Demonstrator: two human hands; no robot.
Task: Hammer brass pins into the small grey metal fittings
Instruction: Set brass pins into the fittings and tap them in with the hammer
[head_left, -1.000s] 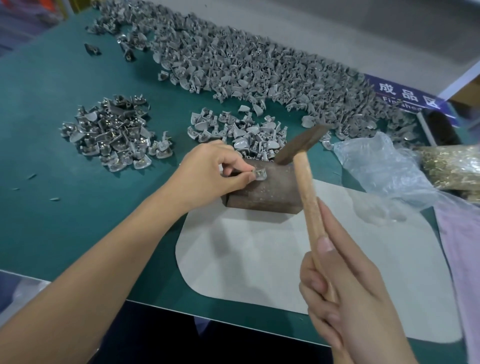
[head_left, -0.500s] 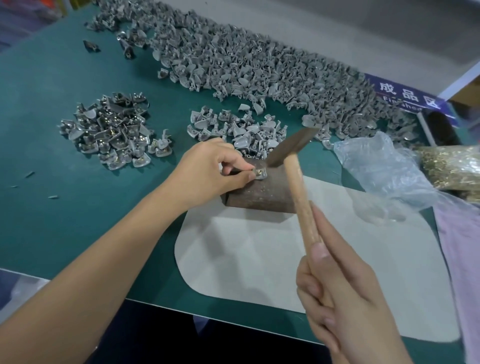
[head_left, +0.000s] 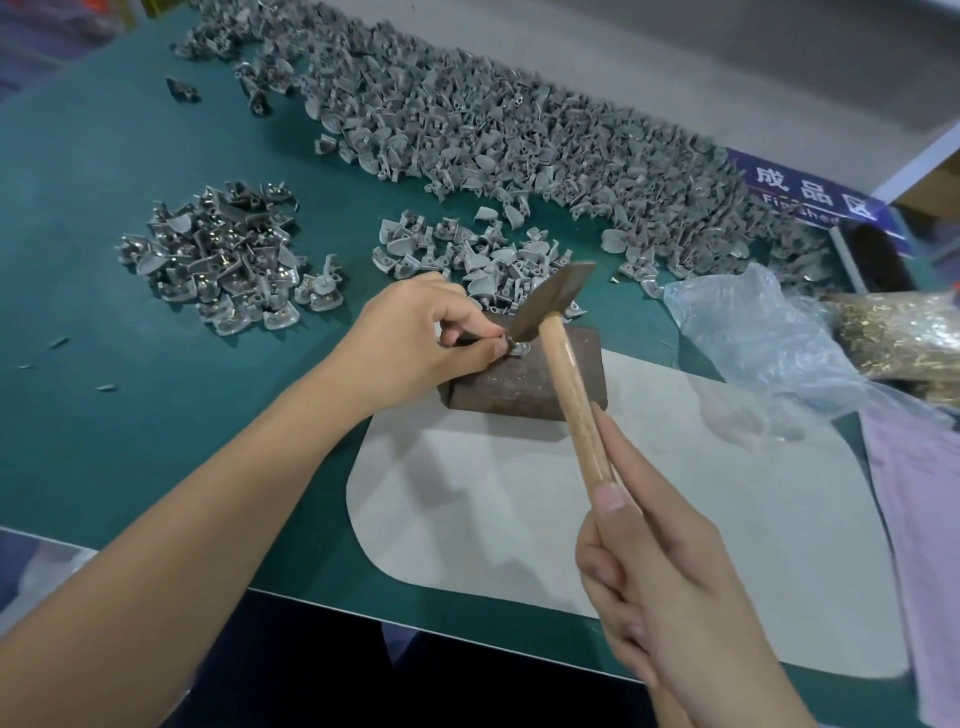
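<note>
My left hand (head_left: 426, 338) pinches a small grey fitting (head_left: 518, 349) on top of a rusty brown metal block (head_left: 524, 382). My right hand (head_left: 670, 582) grips the wooden handle of a hammer (head_left: 574, 400). The hammer's dark head (head_left: 550, 304) is down on the fitting, right beside my left fingertips. The pin itself is hidden under the hammer head. A bag of brass pins (head_left: 904, 332) lies at the right edge of the table.
The block stands at the far edge of a pale mat (head_left: 571, 519) on the green table (head_left: 104, 415). A small fitting pile (head_left: 223, 260) lies left, another (head_left: 467, 254) behind the block, a long heap (head_left: 519, 130) at the back. Clear plastic (head_left: 753, 332) lies right.
The hammer has swung down and left, from raised above the block to its head resting on the fitting. My left hand has kept its pinch in the same place.
</note>
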